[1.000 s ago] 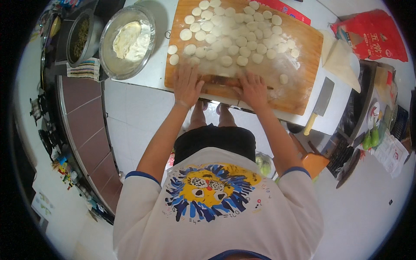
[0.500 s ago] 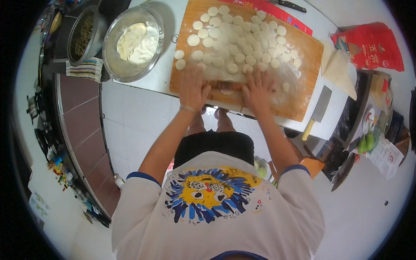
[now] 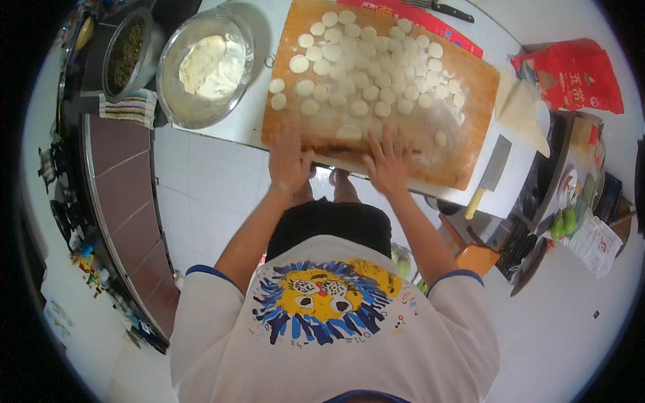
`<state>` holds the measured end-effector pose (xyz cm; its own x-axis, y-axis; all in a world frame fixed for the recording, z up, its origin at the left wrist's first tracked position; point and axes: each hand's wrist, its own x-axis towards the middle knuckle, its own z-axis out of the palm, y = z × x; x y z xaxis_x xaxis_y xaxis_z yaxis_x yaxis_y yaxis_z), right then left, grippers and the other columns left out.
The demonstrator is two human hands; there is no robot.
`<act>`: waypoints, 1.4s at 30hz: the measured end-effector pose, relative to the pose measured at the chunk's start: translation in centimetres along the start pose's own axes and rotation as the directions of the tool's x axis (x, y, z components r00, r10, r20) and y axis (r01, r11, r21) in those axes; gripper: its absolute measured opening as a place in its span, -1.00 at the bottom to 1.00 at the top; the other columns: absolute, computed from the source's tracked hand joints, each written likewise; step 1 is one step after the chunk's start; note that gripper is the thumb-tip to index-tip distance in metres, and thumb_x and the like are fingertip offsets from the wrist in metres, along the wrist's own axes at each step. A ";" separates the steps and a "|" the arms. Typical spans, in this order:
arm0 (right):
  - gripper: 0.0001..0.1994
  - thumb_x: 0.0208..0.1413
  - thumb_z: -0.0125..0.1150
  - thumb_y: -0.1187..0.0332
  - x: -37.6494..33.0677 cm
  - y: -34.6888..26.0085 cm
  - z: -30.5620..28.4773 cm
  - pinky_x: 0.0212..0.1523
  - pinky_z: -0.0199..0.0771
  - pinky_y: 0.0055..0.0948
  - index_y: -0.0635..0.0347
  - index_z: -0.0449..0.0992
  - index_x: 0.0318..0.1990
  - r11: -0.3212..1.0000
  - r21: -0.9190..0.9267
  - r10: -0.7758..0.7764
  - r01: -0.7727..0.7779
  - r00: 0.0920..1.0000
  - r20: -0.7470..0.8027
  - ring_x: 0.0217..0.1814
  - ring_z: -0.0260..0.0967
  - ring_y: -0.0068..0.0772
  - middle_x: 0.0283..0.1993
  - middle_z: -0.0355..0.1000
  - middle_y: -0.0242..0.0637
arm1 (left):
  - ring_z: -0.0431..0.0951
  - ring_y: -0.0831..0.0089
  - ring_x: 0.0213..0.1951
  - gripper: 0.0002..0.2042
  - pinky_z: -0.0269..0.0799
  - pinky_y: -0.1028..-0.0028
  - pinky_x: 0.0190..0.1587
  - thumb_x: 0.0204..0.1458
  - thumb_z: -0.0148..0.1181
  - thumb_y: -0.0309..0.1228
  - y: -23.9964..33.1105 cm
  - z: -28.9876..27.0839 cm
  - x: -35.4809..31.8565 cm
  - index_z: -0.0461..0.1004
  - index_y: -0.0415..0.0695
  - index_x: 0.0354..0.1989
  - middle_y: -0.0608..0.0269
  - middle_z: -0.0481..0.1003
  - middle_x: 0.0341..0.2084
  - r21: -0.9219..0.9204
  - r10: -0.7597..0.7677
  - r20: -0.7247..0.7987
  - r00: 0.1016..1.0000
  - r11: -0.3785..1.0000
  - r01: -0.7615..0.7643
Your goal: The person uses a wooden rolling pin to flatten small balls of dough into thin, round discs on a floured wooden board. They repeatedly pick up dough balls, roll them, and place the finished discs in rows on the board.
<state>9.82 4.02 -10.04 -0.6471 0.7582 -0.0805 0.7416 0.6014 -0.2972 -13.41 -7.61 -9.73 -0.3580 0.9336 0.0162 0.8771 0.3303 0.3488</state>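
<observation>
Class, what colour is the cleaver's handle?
The cleaver's handle is yellow, seen best in the head view.

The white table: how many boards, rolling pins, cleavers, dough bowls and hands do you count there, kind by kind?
Wooden board: 1
Rolling pin: 1
Cleaver: 1
Dough bowl: 1
Hands: 2, the left hand and the right hand
Total: 6

Table (image 3: 238, 127): white, right before you.
Floor (image 3: 201, 195): pale tiles, below your table.
Cabinet (image 3: 121, 181): brown, left of your table.
Wall (image 3: 571, 19): white, behind the table's far right corner.
Light: soft, pale, over the table.
</observation>
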 end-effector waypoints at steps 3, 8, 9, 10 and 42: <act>-0.39 0.19 0.01 -0.02 4.2 0.1 -0.7 0.39 -0.36 0.29 -0.30 0.10 0.40 0.996 -0.093 -0.001 -0.004 0.998 -0.056 0.56 -0.36 0.05 0.53 -0.18 -0.22 | -0.06 -0.14 0.38 -0.33 -0.18 -0.08 0.35 0.13 0.00 -0.18 -0.1 0.4 3.6 0.02 -0.27 0.37 -0.17 -0.03 0.38 0.012 -0.097 -0.076 0.992 0.995 0.098; -0.42 0.09 0.21 0.13 -1.4 1.9 0.2 0.34 -0.10 0.18 -0.23 0.27 0.30 0.993 0.010 -0.115 0.116 0.991 -0.068 0.38 0.04 0.00 0.31 0.16 -0.15 | 0.03 -0.14 0.34 -0.35 -0.09 -0.06 0.33 0.06 0.11 -0.27 1.5 0.3 -0.3 0.13 -0.32 0.30 -0.21 0.11 0.28 -0.028 0.000 0.024 1.000 1.000 0.000; -0.44 0.05 0.25 0.17 -2.0 2.4 0.9 0.32 -0.07 0.16 -0.21 0.31 0.25 0.993 0.018 -0.112 0.113 0.992 -0.050 0.31 0.10 -0.02 0.22 0.21 -0.16 | 0.10 -0.14 0.30 -0.38 -0.02 -0.04 0.30 0.04 0.13 -0.29 1.7 0.1 -1.6 0.16 -0.31 0.27 -0.20 0.16 0.23 -0.070 0.032 -0.058 0.998 0.997 -0.036; -0.46 0.01 0.28 0.21 -2.1 2.9 1.1 0.29 -0.03 0.14 -0.19 0.36 0.21 0.994 0.022 -0.103 0.104 0.994 -0.035 0.23 0.16 -0.04 0.13 0.26 -0.18 | 0.16 -0.13 0.26 -0.40 0.06 -0.02 0.26 0.03 0.16 -0.30 2.0 0.1 -2.2 0.20 -0.30 0.24 -0.19 0.21 0.19 -0.113 0.064 -0.142 0.988 0.990 -0.080; -0.39 0.16 0.04 0.02 -2.6 4.2 -2.0 0.44 -0.43 0.18 -0.15 0.17 0.38 1.000 0.002 -0.007 0.007 0.998 0.059 0.54 -0.27 0.07 0.50 -0.08 -0.22 | 0.00 -0.12 0.37 -0.34 -0.16 0.01 0.38 0.11 0.04 -0.18 3.0 1.4 -2.3 0.08 -0.25 0.35 -0.09 0.07 0.35 -0.130 0.177 0.034 0.984 0.977 -0.171</act>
<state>14.99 5.06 -9.18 -0.6618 0.7375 -0.1344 0.7365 0.6062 -0.3001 -9.51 -8.55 -10.07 -0.1859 0.9815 0.0454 0.8763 0.1447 0.4595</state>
